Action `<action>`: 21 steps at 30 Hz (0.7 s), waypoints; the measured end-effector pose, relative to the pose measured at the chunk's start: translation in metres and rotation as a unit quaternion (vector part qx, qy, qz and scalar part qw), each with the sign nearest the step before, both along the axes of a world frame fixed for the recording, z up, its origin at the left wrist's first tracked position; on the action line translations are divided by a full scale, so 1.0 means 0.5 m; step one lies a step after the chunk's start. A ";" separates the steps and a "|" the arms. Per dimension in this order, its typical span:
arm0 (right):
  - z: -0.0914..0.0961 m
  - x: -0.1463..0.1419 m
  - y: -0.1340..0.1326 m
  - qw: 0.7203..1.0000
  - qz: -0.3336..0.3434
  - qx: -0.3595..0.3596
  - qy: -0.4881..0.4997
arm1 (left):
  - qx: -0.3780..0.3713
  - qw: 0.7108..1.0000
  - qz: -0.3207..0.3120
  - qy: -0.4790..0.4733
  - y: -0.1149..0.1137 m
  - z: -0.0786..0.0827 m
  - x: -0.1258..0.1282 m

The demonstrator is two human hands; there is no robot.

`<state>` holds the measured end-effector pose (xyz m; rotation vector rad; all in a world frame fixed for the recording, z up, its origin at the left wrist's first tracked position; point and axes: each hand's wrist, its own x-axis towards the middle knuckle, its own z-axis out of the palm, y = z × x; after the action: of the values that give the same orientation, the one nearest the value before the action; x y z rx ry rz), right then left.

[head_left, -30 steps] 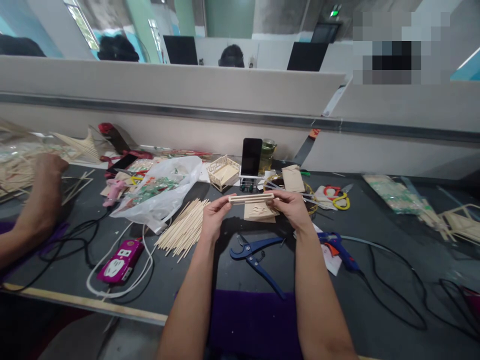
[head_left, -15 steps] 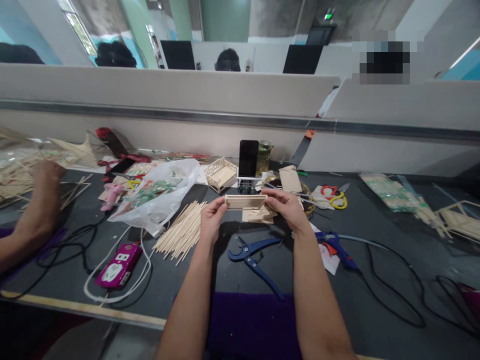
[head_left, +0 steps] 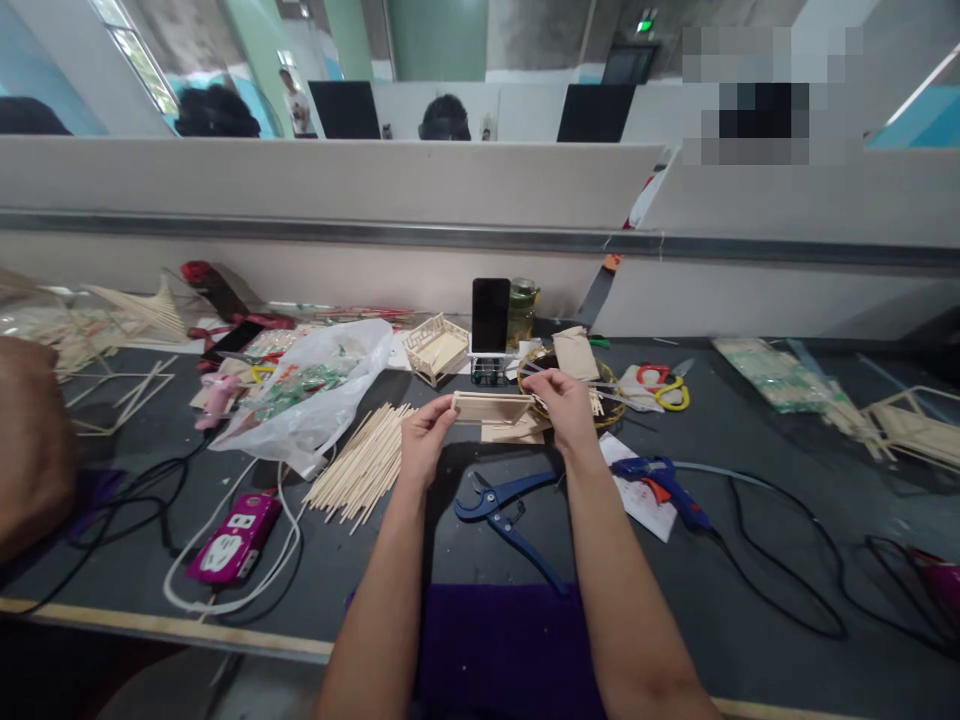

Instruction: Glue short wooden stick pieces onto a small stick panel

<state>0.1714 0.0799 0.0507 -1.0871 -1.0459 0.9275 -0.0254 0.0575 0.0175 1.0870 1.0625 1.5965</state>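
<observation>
My left hand (head_left: 425, 437) pinches the left end of a small wooden-stick panel (head_left: 489, 408), held up over the table with raised strips along its long edges. At the panel's upper right corner, my right hand (head_left: 566, 408) has thumb and forefinger pressed together; whatever lies between them is too small to make out. Below the panel are a wooden board with small sticks (head_left: 514, 430) and a blue pipe cutter (head_left: 499, 500) with its handles spread. A fan of loose wooden sticks (head_left: 360, 465) lies beside my left wrist.
A blue glue gun (head_left: 667, 485) with a trailing cable lies right, near yellow-and-red scissors (head_left: 675, 393). Behind stand a phone (head_left: 490, 315), a jar (head_left: 523, 310) and a small stick-built model (head_left: 437, 350). Left are a plastic bag (head_left: 315, 380), a purple power strip (head_left: 236, 537) and a co-worker's arm (head_left: 34, 450).
My right hand has turned and moved from gripping the panel's right end to its upper corner. My left hand keeps its hold. The co-worker's arm has come nearer.
</observation>
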 end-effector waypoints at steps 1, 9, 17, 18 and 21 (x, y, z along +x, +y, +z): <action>0.001 0.006 0.002 0.999 -0.028 0.007 0.033 | 0.000 1.000 0.002 -0.003 0.001 -0.001 0.000; 0.003 0.045 0.008 0.977 -0.103 0.014 0.187 | -0.023 0.997 0.011 -0.067 0.008 -0.012 -0.007; 0.002 0.020 0.004 0.998 -0.004 0.030 0.048 | -0.067 0.990 0.008 -0.125 0.009 -0.012 -0.007; 0.002 0.015 0.002 0.999 0.013 0.036 0.011 | -0.070 0.989 0.006 -0.127 0.009 -0.011 -0.006; -0.005 0.001 0.000 0.990 0.026 0.060 -0.124 | -0.073 0.989 -0.003 -0.125 0.007 -0.008 -0.004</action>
<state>0.1718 0.0797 0.0481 -1.0976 -1.3241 0.7723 -0.0276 0.0609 0.0133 0.7687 0.9878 1.5766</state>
